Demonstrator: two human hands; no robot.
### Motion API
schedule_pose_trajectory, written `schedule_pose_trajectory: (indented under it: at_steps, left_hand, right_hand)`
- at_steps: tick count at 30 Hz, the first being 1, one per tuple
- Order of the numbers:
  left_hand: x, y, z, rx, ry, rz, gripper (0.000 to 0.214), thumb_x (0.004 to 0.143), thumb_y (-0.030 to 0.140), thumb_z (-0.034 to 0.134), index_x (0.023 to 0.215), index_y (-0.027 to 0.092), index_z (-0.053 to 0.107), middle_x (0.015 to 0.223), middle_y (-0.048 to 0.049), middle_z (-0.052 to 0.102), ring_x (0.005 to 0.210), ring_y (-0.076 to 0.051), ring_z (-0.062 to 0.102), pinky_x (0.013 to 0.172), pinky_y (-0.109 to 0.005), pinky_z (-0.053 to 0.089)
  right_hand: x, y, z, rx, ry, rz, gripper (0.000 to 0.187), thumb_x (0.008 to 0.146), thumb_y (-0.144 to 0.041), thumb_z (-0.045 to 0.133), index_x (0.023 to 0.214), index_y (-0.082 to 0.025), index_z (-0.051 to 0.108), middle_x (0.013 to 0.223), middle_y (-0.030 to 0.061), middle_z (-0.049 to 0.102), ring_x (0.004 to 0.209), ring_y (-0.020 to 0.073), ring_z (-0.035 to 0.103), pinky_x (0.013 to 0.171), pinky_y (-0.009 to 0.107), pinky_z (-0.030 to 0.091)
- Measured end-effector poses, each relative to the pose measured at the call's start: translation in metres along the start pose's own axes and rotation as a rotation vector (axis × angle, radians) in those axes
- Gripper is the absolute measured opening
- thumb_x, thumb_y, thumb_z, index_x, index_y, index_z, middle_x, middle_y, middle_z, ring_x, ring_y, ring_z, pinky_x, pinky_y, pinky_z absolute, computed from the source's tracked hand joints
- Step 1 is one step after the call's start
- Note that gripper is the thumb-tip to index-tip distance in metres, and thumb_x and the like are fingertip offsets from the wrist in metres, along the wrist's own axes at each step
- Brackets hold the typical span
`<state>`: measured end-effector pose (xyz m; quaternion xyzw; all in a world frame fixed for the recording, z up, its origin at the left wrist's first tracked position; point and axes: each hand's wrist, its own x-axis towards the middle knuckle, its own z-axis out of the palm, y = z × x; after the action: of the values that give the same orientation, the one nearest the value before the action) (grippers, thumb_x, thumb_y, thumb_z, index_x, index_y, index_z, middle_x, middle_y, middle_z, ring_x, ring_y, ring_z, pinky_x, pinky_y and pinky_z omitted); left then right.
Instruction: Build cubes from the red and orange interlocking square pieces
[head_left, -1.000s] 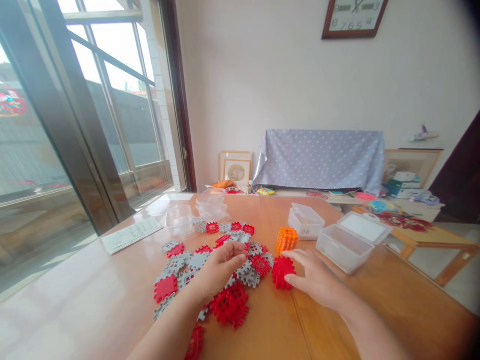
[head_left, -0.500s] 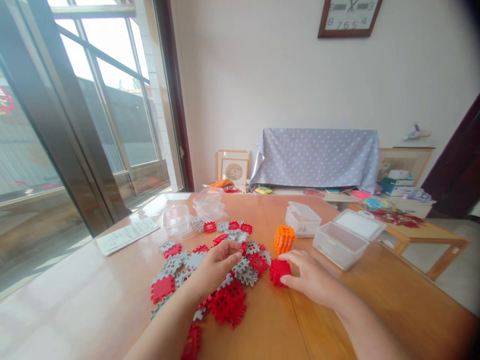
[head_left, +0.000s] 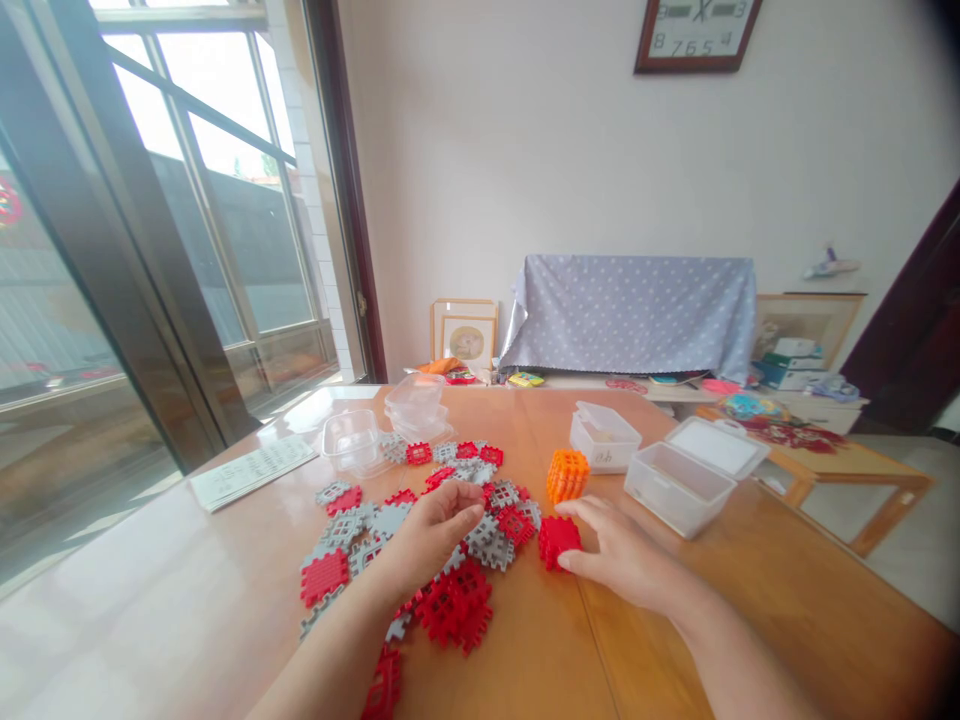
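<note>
My left hand (head_left: 437, 522) hovers over a loose spread of red and grey notched plastic building tiles (head_left: 390, 518). Its fingers are loosely curled, the thumb a little apart from them, and no tile shows between them. At the right of the spread, my right hand (head_left: 619, 548) has its thumb and fingers around the near and far edges of a stack of red building tiles (head_left: 557, 541), which rests on the table. Just behind that stack stands a stack of orange building tiles (head_left: 568, 476). My left forearm covers part of the spread.
Two translucent lidded boxes, a smaller one (head_left: 600, 455) and a larger one (head_left: 667, 505), stand open at the right. Clear plastic tubs (head_left: 352, 440) are at the back left, beside a printed sheet (head_left: 255, 472). A low wooden side table (head_left: 892, 482) stands to the right.
Both hands and the tiles stay in place. Only the whole view has shifted very slightly.
</note>
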<state>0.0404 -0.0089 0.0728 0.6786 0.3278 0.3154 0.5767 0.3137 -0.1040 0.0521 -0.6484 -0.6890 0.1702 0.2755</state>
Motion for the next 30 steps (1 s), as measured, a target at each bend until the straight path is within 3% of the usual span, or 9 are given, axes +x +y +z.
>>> schedule_pose_trajectory:
  at_steps: [8, 14, 19, 22, 24, 26, 28, 29, 30]
  left_hand:
    - [-0.002, 0.005, -0.001, 0.049, 0.036, 0.009, 0.037, 0.083, 0.048, 0.07, 0.107, 0.02, 0.066, 0.101, -0.0042, 0.068, 0.091, -0.019, 0.059, 0.083, -0.03, 0.045]
    - [-0.015, 0.02, -0.003, -0.037, 0.018, 0.134, 0.035, 0.087, 0.047, 0.067, 0.109, 0.02, 0.066, 0.102, -0.0043, 0.068, 0.093, -0.018, 0.06, 0.083, -0.029, 0.044]
    - [-0.023, 0.039, -0.012, -0.219, 0.149, 0.276, 0.034, 0.088, 0.042, 0.069, 0.112, 0.02, 0.066, 0.112, -0.0077, 0.07, 0.108, -0.022, 0.062, 0.095, -0.033, 0.044]
    - [-0.027, 0.065, -0.019, -0.307, 0.213, 0.431, 0.036, 0.09, 0.046, 0.063, 0.113, 0.019, 0.067, 0.116, -0.0104, 0.07, 0.117, -0.026, 0.061, 0.096, -0.036, 0.047]
    - [-0.034, 0.096, -0.018, -0.347, 0.204, 0.54, 0.043, 0.091, 0.056, 0.057, 0.11, 0.019, 0.069, 0.116, -0.0099, 0.07, 0.12, -0.028, 0.06, 0.096, -0.037, 0.049]
    - [-0.045, 0.133, -0.016, -0.363, 0.209, 0.612, 0.059, 0.095, 0.066, 0.036, 0.108, 0.019, 0.069, 0.115, -0.0075, 0.071, 0.124, -0.028, 0.059, 0.097, -0.037, 0.049]
    - [-0.057, 0.17, -0.014, -0.372, 0.167, 0.69, 0.076, 0.098, 0.066, 0.01, 0.105, 0.021, 0.07, 0.114, -0.0021, 0.07, 0.131, -0.027, 0.054, 0.099, -0.037, 0.046]
    - [-0.062, 0.184, -0.015, -0.35, 0.197, 0.723, 0.085, 0.094, 0.069, 0.0, 0.11, 0.023, 0.07, 0.119, 0.0014, 0.068, 0.135, -0.03, 0.049, 0.098, -0.039, 0.045]
    - [-0.067, 0.194, -0.018, -0.308, 0.254, 0.669, 0.092, 0.092, 0.068, -0.009, 0.113, 0.025, 0.069, 0.12, 0.0043, 0.066, 0.137, -0.031, 0.046, 0.096, -0.039, 0.045]
  right_hand:
    - [0.0, 0.002, 0.001, -0.036, 0.006, -0.006, 0.052, 0.082, -0.04, 0.068, 0.132, -0.025, 0.059, 0.134, 0.0087, 0.061, 0.126, 0.0284, 0.054, 0.107, 0.043, 0.041]
    - [0.004, 0.005, 0.005, -0.076, 0.2, -0.052, 0.05, 0.089, -0.053, 0.057, 0.132, -0.026, 0.059, 0.135, 0.0097, 0.061, 0.128, 0.0303, 0.053, 0.108, 0.046, 0.042]
    - [0.009, 0.02, 0.014, -0.12, 0.321, -0.089, 0.046, 0.09, -0.057, 0.054, 0.124, -0.027, 0.063, 0.131, 0.0083, 0.064, 0.126, 0.0318, 0.055, 0.108, 0.049, 0.044]
    - [0.011, 0.031, 0.017, -0.13, 0.346, -0.113, 0.046, 0.089, -0.059, 0.054, 0.121, -0.028, 0.064, 0.129, 0.0077, 0.066, 0.126, 0.0323, 0.055, 0.107, 0.051, 0.045]
    - [0.011, 0.034, 0.017, -0.141, 0.344, -0.114, 0.045, 0.09, -0.059, 0.053, 0.12, -0.028, 0.065, 0.128, 0.007, 0.066, 0.126, 0.0322, 0.055, 0.107, 0.051, 0.044]
    - [0.01, 0.035, 0.017, -0.156, 0.328, -0.107, 0.043, 0.09, -0.057, 0.052, 0.119, -0.028, 0.065, 0.127, 0.0062, 0.067, 0.125, 0.0314, 0.055, 0.107, 0.051, 0.044]
    - [0.009, 0.035, 0.017, -0.167, 0.314, -0.091, 0.042, 0.091, -0.056, 0.052, 0.12, -0.029, 0.064, 0.128, 0.0055, 0.066, 0.125, 0.0301, 0.056, 0.108, 0.05, 0.043]
    - [0.009, 0.035, 0.018, -0.168, 0.31, -0.082, 0.042, 0.091, -0.056, 0.052, 0.12, -0.029, 0.064, 0.128, 0.0051, 0.066, 0.124, 0.0293, 0.057, 0.108, 0.05, 0.043]
    - [0.008, 0.035, 0.018, -0.165, 0.309, -0.076, 0.041, 0.091, -0.055, 0.052, 0.12, -0.029, 0.064, 0.128, 0.0048, 0.066, 0.122, 0.0286, 0.058, 0.108, 0.049, 0.044]
